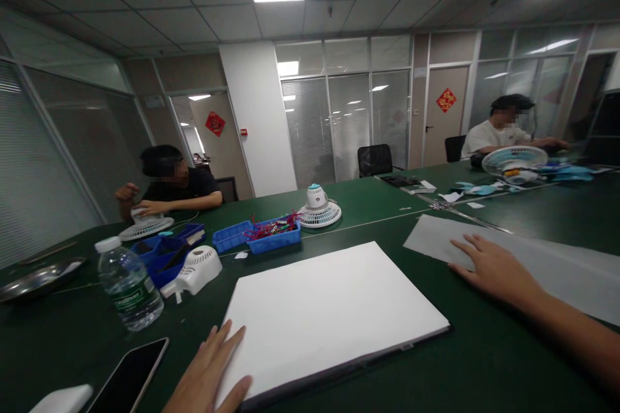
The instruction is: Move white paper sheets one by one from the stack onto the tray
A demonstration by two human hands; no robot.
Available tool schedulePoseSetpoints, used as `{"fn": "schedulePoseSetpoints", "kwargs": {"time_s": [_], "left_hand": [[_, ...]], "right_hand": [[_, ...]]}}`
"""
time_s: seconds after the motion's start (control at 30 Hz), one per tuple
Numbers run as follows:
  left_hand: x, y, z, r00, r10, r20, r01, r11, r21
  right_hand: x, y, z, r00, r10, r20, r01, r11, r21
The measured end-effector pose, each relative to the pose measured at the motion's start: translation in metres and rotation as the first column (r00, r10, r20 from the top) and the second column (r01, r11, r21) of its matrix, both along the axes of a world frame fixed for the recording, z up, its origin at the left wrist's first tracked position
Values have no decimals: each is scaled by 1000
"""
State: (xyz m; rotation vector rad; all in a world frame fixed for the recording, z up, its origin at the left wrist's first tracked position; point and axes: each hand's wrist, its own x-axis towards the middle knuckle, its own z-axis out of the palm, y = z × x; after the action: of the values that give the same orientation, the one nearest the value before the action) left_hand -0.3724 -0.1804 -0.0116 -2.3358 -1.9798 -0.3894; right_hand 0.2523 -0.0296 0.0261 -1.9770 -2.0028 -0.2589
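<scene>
A large white sheet [329, 316] lies flat in front of me on a thin dark-edged board [349, 371]. My left hand [210, 368] rests on the sheet's near left edge, its fingers spread. To the right, my right hand [489, 268] lies on a second pale sheet of paper [547, 258], fingers stretched apart. Neither hand grips anything. Left of my left hand is a dark-screened phone [130, 377], with part of a white object [62, 399] at the bottom edge.
A water bottle [128, 287], a white plastic housing [196, 268] and blue bins [276, 235] of wires stand on the green table [378, 216]. Behind them sits a fan part [317, 206]. Two people work at far left and far right. A metal tray [41, 277] lies left.
</scene>
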Motion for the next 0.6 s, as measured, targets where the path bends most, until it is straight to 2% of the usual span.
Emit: {"fn": "schedulePoseSetpoints", "kwargs": {"time_s": [0.1, 0.23, 0.33, 0.47, 0.53, 0.6], "left_hand": [[2, -1, 2, 999, -13, -34, 13, 1000, -15], [6, -3, 5, 999, -6, -51, 5, 1000, -29], [8, -5, 8, 996, 2, -85, -7, 998, -60], [10, -8, 14, 992, -3, -123, -7, 997, -78], [11, -8, 16, 991, -1, -133, -8, 997, -73], [11, -9, 18, 989, -2, -149, -9, 997, -72]], "right_hand": [[23, 5, -7, 996, -85, -25, 83, 994, -74], [16, 3, -11, 999, -41, -26, 38, 994, -106], [-9, -4, -4, 1000, 8, -8, -9, 998, -58], [-61, -30, 7, 989, 143, 23, -144, 990, 7], [-91, -48, 7, 960, 279, 18, -279, 960, 14], [-119, -65, 4, 881, 472, -22, -471, 882, 22]]}}
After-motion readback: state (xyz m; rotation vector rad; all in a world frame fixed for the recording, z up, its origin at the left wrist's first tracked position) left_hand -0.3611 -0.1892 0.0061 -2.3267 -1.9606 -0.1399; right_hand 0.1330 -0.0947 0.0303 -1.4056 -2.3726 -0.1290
